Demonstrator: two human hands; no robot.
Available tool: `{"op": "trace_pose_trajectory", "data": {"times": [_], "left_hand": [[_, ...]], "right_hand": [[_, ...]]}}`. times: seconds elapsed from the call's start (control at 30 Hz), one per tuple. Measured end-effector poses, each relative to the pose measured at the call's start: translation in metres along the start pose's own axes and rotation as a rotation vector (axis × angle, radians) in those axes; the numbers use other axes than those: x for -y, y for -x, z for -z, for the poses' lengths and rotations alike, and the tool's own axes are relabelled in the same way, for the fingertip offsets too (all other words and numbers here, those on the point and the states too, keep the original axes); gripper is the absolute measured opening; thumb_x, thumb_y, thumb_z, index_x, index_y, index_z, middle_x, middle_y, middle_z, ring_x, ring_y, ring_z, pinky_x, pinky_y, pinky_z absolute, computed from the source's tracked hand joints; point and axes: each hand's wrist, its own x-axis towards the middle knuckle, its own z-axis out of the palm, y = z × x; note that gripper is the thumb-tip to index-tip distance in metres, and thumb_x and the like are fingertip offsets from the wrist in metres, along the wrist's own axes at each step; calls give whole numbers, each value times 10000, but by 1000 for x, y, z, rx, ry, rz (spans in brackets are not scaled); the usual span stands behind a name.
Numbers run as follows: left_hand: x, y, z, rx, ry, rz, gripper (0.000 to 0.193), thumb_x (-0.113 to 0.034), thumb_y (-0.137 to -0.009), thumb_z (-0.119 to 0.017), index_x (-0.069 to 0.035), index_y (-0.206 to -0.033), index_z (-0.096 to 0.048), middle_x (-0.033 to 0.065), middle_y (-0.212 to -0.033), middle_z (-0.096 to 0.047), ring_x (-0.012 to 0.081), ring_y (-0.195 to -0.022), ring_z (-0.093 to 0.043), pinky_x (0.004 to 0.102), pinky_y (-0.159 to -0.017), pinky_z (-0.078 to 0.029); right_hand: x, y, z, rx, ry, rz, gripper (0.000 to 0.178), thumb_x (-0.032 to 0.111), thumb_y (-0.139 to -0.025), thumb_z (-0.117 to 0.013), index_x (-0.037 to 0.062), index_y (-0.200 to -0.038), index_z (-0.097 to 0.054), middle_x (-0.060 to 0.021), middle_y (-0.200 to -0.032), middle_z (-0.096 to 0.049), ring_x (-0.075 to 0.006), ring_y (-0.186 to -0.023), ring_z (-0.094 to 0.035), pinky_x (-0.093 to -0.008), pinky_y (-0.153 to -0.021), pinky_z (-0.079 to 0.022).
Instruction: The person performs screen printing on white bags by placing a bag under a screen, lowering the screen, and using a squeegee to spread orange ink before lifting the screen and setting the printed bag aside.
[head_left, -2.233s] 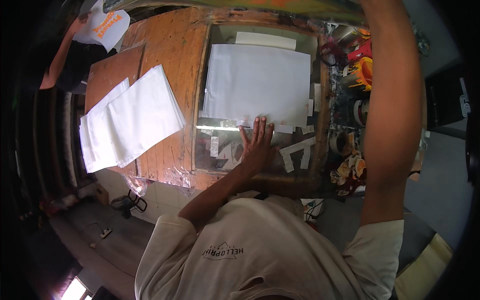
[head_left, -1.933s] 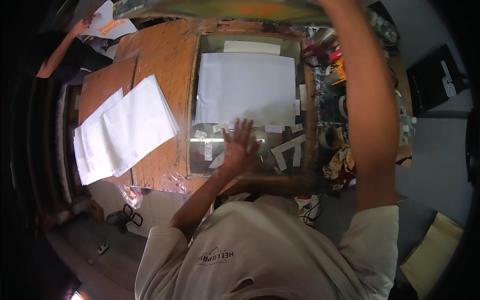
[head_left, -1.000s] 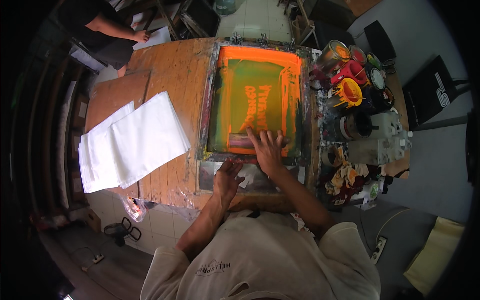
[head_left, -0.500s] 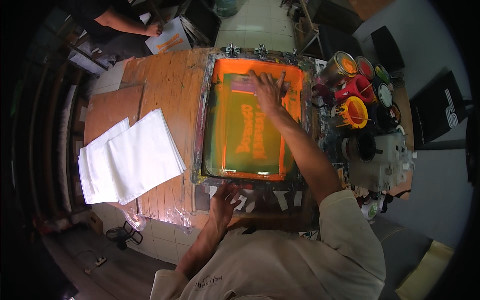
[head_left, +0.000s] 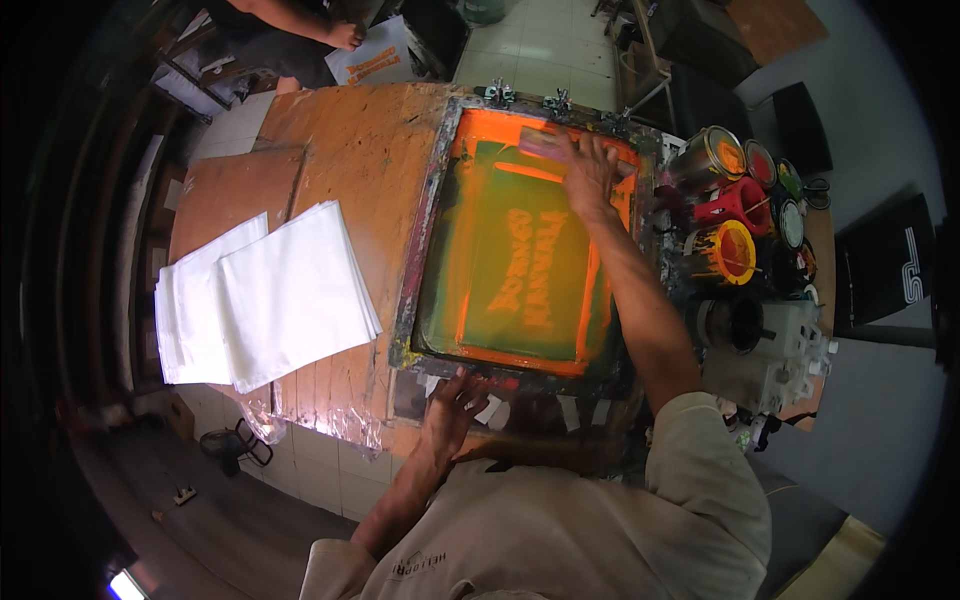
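A printing screen in a dark frame [head_left: 420,255] lies flat on the wooden table [head_left: 340,150]; its mesh is green with orange ink and a pale orange design in the middle. My right hand [head_left: 585,170] reaches to the far end of the screen and grips the squeegee [head_left: 545,143] there. My left hand [head_left: 455,400] rests with spread fingers on the near edge of the frame.
Two stacks of white cloth [head_left: 265,295] lie left of the screen. Open paint cans [head_left: 735,215] in orange, red and yellow crowd the right side, beside a grey machine [head_left: 765,350]. Another person [head_left: 290,25] stands at the far end with a printed sheet [head_left: 375,62].
The screen came down over the white sheet. My right hand let go of the raised frame and moved to the squeegee at the far end. My left hand shifted onto the near frame edge.
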Motion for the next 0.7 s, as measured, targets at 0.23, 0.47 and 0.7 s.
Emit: {"op": "trace_pose_trajectory", "data": {"times": [0.23, 0.47, 0.7], "left_hand": [[-9, 7, -10, 52, -59, -103, 351, -333, -948, -762, -64, -1094, -590, 79, -1027, -679, 257, -1072, -664, 447, -972, -479], [-33, 35, -37, 107, -119, -184, 466, -319, -946, -766, -24, -1221, -533, 99, -1133, -660, 247, -1026, -660, 411, -911, -508], [-72, 65, -85, 317, -50, -379, 395, -124, -899, -759, 54, -1213, -601, 169, -1121, -702, 242, -1038, -681, 392, -1004, -505]], "right_hand": [[72, 94, 85, 75, -180, 173, 699, -22, -794, -673, 194, -1436, -501, -102, -1043, -574, -307, -1072, -568, -502, -908, -364], [129, 204, 222, 167, -178, 130, 710, 47, -828, -670, 184, -1503, -497, -113, -1013, -531, -294, -1018, -538, -528, -950, -351], [131, 143, 297, -120, -129, 182, 610, 356, -889, -692, 108, -1434, -577, -164, -1011, -566, -342, -1008, -558, -544, -907, -391]]}}
